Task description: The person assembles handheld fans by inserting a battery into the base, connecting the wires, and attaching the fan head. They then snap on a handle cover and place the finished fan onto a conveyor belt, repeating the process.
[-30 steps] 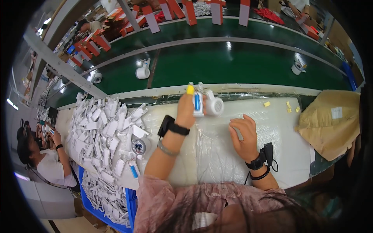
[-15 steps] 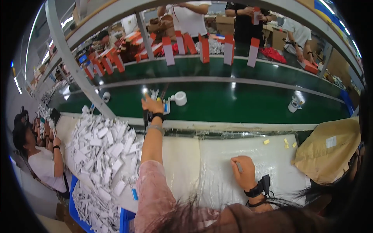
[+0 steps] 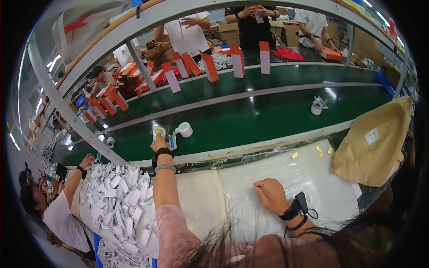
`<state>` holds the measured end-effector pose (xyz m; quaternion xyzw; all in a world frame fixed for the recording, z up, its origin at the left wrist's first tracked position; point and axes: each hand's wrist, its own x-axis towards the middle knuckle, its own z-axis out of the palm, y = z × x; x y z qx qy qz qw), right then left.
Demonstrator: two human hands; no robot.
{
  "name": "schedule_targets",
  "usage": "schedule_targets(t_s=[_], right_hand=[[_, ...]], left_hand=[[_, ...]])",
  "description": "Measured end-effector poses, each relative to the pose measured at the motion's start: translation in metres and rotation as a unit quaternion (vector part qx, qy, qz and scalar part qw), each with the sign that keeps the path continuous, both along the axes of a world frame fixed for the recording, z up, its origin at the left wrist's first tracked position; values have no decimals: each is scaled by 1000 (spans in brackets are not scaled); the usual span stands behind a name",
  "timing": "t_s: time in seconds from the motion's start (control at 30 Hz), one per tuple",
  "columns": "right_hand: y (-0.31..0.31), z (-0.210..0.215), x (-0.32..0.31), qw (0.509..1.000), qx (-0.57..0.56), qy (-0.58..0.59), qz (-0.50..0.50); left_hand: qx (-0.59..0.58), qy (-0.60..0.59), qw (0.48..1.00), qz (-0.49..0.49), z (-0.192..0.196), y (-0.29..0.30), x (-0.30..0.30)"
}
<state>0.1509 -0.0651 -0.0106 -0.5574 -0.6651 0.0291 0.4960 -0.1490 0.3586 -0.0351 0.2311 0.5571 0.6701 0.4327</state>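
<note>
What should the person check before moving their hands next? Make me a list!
1. Left hand over the green belt: ok.
2. Firm grip on the round white part at its fingers: cannot tell, the hand partly covers it.
3. Neighbouring white lamp-shaped part resting on the belt: ok.
4. Right hand empty: cannot tell, it's curled with the palm hidden.
5. Co-worker's hand apart from the left hand: ok.
6. Mat free of loose bits: not ok, small yellow pieces lie there.

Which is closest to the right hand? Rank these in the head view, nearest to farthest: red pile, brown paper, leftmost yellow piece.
From the right hand:
1. Leftmost yellow piece: ahead, slightly right.
2. Brown paper: farther right.
3. Red pile: far ahead, beyond the green belt.
</note>
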Motion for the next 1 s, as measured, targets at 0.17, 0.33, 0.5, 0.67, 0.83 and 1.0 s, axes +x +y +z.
schedule_targets(t_s=[0.17,0.33,0.5,0.67,0.83,1.0], right_hand=[[-5,5,0,998,-22,62,-3],[-7,13,2,985,-61,161,28],[-4,3,5,866,-165,459,106],[-1,-1,9,789,-196,569,121],[-3,6,15,809,-205,537,123],[-12,10,17,774,-261,531,226]], left_hand=[[77,-190,975,-87,75,-70,69],[100,-216,924,-299,89,-181,112],[13,-112,867,-485,59,-312,136],[12,114,773,-624,42,-372,142],[88,123,800,-581,21,-367,134],[246,350,764,-483,20,-356,123]])
